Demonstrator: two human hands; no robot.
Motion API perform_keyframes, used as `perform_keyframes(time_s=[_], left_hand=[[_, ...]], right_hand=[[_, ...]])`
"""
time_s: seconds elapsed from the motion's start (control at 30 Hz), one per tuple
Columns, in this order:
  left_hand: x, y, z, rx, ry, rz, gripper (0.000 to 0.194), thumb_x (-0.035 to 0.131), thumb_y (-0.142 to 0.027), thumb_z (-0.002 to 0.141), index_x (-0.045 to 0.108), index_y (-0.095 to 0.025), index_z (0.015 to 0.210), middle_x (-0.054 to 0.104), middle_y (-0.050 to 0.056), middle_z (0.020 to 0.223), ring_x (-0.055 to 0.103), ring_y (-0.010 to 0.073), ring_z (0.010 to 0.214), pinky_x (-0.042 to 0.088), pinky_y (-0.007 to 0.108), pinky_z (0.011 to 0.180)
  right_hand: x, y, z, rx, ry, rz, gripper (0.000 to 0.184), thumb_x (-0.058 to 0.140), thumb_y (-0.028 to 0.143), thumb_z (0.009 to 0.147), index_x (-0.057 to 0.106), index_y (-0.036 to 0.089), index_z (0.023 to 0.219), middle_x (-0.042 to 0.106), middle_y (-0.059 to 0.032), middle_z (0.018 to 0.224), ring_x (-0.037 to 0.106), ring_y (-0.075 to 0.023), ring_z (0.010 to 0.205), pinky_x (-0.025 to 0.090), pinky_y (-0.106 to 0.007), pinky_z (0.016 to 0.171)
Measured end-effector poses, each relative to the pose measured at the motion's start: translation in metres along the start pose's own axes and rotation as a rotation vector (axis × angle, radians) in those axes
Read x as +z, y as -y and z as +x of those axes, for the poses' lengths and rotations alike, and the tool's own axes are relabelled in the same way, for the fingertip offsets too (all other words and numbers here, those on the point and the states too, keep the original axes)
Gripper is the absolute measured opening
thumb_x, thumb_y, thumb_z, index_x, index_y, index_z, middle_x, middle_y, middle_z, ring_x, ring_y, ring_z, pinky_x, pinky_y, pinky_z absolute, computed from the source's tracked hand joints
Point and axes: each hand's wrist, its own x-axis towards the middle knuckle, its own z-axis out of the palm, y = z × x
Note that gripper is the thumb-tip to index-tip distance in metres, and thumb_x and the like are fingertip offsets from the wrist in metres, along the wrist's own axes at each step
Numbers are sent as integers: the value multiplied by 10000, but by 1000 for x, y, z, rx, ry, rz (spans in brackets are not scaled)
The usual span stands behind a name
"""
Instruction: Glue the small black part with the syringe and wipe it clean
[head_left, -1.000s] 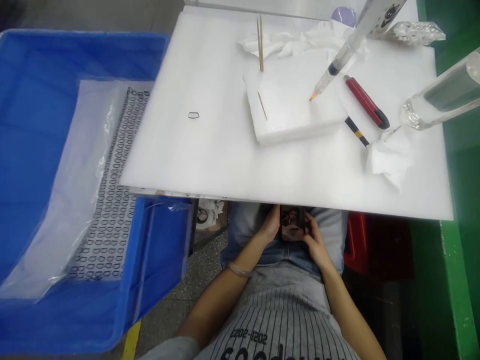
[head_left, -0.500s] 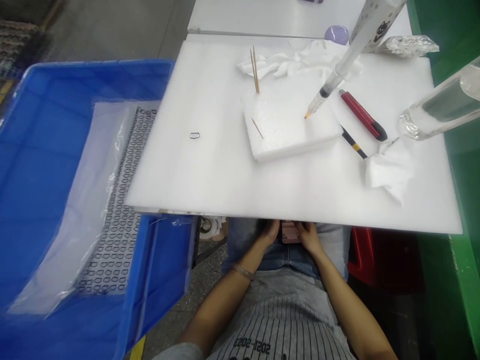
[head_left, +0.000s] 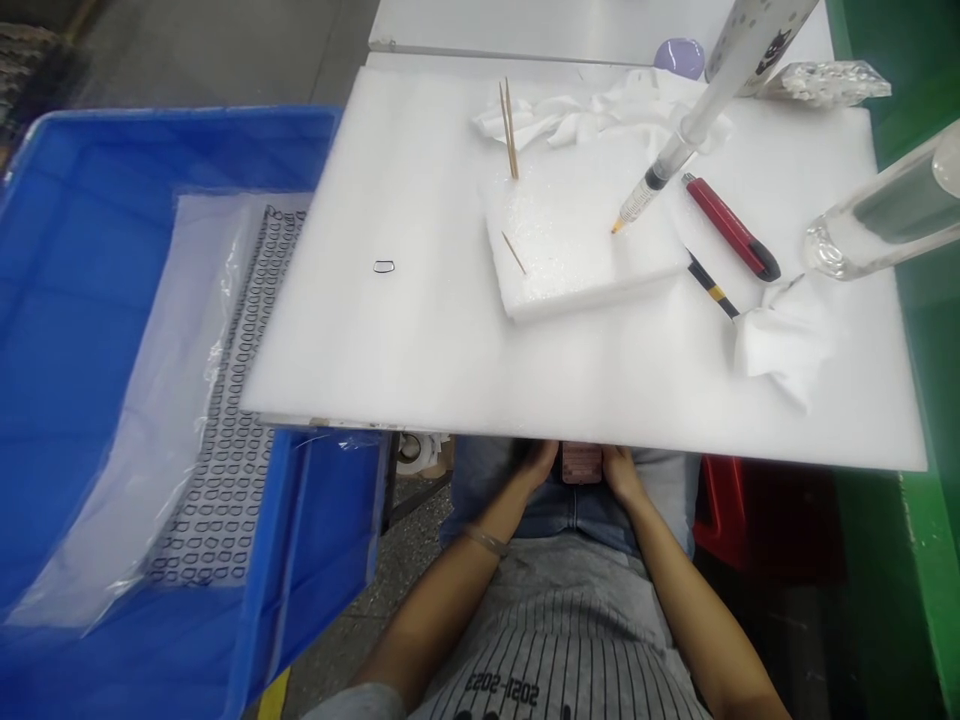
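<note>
Here we go, both hands down in the lap: the left hand (head_left: pixel 536 465) and the right hand (head_left: pixel 621 473) sit on either side of a pink-backed phone (head_left: pixel 581 464), each grip closed around its edges, with the fingers partly hidden under the front edge of a white foam board (head_left: pixel 360 340). Out on that board lies a small black ring (head_left: pixel 384 266), and off to the left a blue crate (head_left: pixel 112 400) holds a plastic-covered sheet of black rings (head_left: pixel 225 420). Farther out, there's a foam block (head_left: pixel 570 240) with upright toothpicks (head_left: pixel 509 130) at its back edge, a syringe (head_left: pixel 652 180) angled down over it, a red utility knife (head_left: pixel 729 228) just beside it, and white wipes (head_left: pixel 784 345) nearby.
</note>
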Motion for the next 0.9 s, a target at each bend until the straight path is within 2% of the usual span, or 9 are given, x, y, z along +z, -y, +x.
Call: perform_keyframes(time_s=[0.23, 0.4, 0.63, 0.9], left_hand=[[-3, -3, 2, -69, -4, 30, 367, 573, -472, 962, 630, -158, 1144, 634, 100, 1207, 609, 246, 1116, 479, 501, 1026], [-3, -1, 5, -91, -8, 42, 356, 574, -466, 963, 632, -160, 1136, 639, 98, 1198, 614, 241, 1105, 489, 490, 1016], [-4, -1, 5, -122, -3, 50, 351, 577, -460, 964, 632, -157, 1133, 641, 98, 1189, 621, 236, 1091, 499, 485, 1005], [-3, -2, 5, -114, -12, 47, 357, 587, -440, 961, 614, -162, 1183, 609, 107, 1259, 593, 255, 1155, 488, 504, 1023]], right_hand=[[-3, 13, -2, 155, 39, 69, 509, 519, 440, 799, 726, 152, 1163, 702, -98, 1251, 579, -319, 1246, 417, -441, 1094], [-3, 16, -2, 176, 56, 95, 507, 530, 440, 773, 732, 173, 1154, 690, -83, 1279, 551, -311, 1280, 399, -421, 1106], [-3, 13, 0, 205, 65, 91, 543, 535, 465, 760, 723, 148, 1158, 682, -113, 1285, 533, -327, 1300, 371, -438, 1125], [-4, 8, 1, 216, 71, 82, 492, 547, 483, 820, 732, 176, 1157, 696, -99, 1262, 541, -309, 1299, 357, -432, 1141]])
